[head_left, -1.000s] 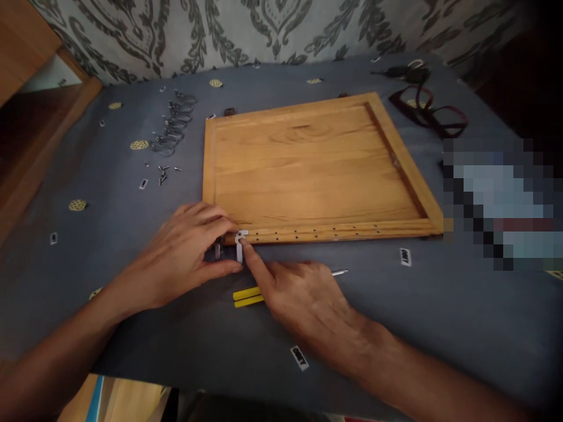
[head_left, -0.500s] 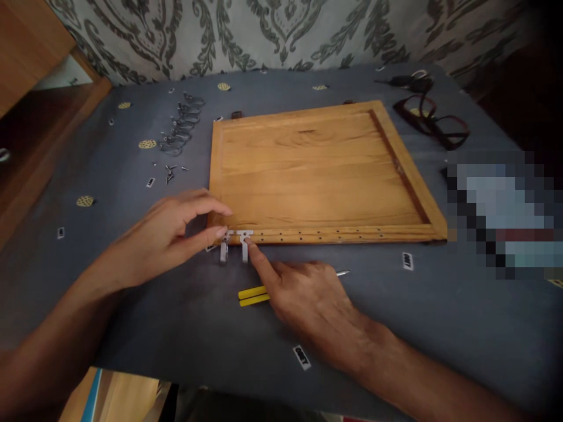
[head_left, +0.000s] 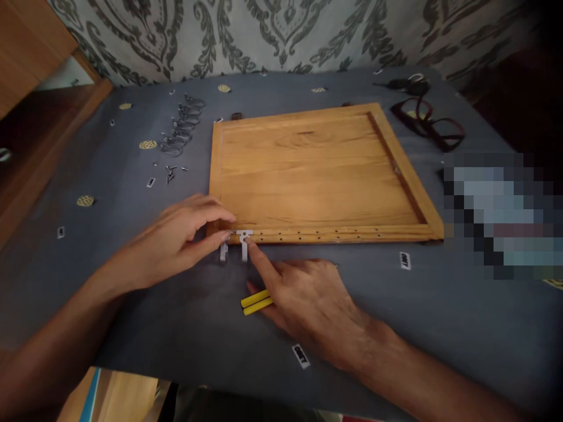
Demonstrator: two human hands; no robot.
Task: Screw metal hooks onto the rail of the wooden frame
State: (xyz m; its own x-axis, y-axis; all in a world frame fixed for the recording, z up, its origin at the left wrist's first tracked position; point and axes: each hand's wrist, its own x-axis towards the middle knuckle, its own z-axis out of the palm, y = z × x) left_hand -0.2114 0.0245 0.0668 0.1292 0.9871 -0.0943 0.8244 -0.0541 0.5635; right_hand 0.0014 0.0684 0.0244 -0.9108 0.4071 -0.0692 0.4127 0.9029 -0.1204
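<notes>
A framed wooden panel (head_left: 299, 170) lies flat, with two rows of small dark holes along its near rail. Two metal hooks sit at that rail's left end: a left hook (head_left: 224, 253) and a right hook (head_left: 244, 249), both hanging over the near edge. My left hand (head_left: 180, 234) has its thumb at the left hook, the forefinger held apart above it. With its forefinger, my right hand (head_left: 312, 293) touches the right hook. A screwdriver with a yellow handle (head_left: 257, 302) lies in the grip of that hand, its shaft mostly hidden under the palm.
Several metal hooks (head_left: 181, 126) lie in a row at the back left, with loose screws (head_left: 170, 174) nearer. Glasses (head_left: 428, 123) and keys (head_left: 407, 84) lie at the back right. A pixelated object (head_left: 497, 211) is at the right. An open wooden cabinet (head_left: 39, 117) stands left.
My right hand has taken hold of the screwdriver from the cloth, and its handle has tilted slightly. The left hand has shifted a little right. The hooks stay in place.
</notes>
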